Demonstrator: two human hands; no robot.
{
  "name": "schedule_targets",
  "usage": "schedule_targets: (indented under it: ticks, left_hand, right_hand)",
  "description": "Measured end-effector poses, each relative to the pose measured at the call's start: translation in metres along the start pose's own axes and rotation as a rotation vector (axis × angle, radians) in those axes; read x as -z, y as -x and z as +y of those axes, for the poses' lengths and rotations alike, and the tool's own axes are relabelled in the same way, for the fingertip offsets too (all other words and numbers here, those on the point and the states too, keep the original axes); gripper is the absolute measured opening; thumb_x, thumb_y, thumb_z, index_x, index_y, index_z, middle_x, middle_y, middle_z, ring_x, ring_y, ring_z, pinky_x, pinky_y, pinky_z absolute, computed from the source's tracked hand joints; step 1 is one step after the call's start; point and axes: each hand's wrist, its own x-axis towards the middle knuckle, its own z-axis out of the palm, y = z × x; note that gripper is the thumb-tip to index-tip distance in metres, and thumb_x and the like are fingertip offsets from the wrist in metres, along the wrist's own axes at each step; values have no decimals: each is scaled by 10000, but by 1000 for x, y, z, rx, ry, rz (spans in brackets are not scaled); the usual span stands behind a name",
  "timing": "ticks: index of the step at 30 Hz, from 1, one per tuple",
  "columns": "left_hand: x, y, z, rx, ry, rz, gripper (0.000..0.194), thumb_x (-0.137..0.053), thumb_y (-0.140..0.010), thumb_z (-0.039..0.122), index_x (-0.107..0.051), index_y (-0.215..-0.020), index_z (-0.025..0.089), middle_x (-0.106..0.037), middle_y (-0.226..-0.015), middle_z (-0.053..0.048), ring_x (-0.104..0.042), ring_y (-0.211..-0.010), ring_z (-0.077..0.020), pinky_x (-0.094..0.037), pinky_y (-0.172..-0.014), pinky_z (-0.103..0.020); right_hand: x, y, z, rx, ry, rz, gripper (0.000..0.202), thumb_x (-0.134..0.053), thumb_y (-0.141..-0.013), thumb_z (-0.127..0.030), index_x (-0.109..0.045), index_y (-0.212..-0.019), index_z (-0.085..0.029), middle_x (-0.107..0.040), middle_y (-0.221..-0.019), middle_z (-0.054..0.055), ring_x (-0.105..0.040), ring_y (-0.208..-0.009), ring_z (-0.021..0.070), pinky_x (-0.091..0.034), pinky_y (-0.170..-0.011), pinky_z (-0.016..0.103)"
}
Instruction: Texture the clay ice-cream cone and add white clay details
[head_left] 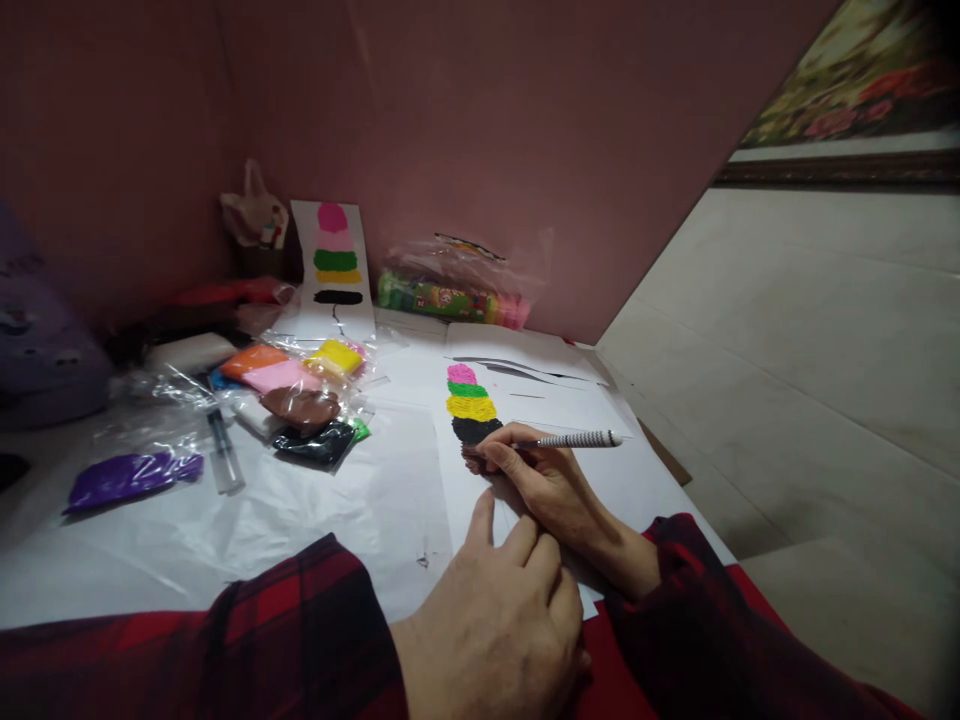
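My right hand [540,475] is closed around a slim pen [581,440] with a black-and-white patterned barrel. Its working end points at the brown band [474,458] at the bottom of a coloured stack on white paper; the tip itself is hard to make out. Above that band come black [476,430], yellow [471,408], green [466,390] and pink [461,373] textured patches. Just below, my left hand [510,610] rests on the paper [420,480], index finger stretched out and the others bent, holding nothing.
Bagged coloured clay packs [300,405] lie to the left, near a purple pack [135,480] and a clear tube [225,460]. A sheet with painted bands [300,240] leans on the wall. Behind the paper sits a plastic bag of colourful tubs [457,300].
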Motion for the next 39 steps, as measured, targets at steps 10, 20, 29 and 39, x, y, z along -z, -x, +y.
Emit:
schedule_targets:
  ticks: [10,20,29,39]
  left_hand:
    - [2,-1,1,4,-7,-4,295,-502,-938,389,-651,-978,138,-668,-936,-76,-580,-942,-266,-413,-941,-584]
    - [3,-1,0,5,2,-7,290,-520,-930,389,-656,-973,136,-669,-943,-85,-578,-945,-268,-416,-950,-578]
    - [0,0,0,9,8,-6,297,-508,-941,405,-646,-979,145,-663,-946,-71,-576,-966,-268,-408,-957,-583]
    - [1,0,1,8,3,-8,291,-499,-948,394,-648,-974,145,-664,-945,-71,-581,-967,-269,-409,-964,-597]
  right_hand:
    - [3,2,3,16,2,12,257,-600,-935,-378,-635,-754,-199,-674,-756,7,-674,-746,158,-563,-717,317]
    - [1,1,1,39,-36,11,228,-613,-928,-345,-639,-753,-200,-653,-752,5,-670,-742,161,-564,-714,326]
    - [2,3,-1,11,18,9,242,-607,-930,-326,-620,-727,-194,-645,-719,2,-651,-717,152,-565,-711,313]
    - [5,4,3,12,35,34,284,-593,-934,-403,-619,-745,-192,-655,-738,10,-654,-731,164,-568,-723,328]
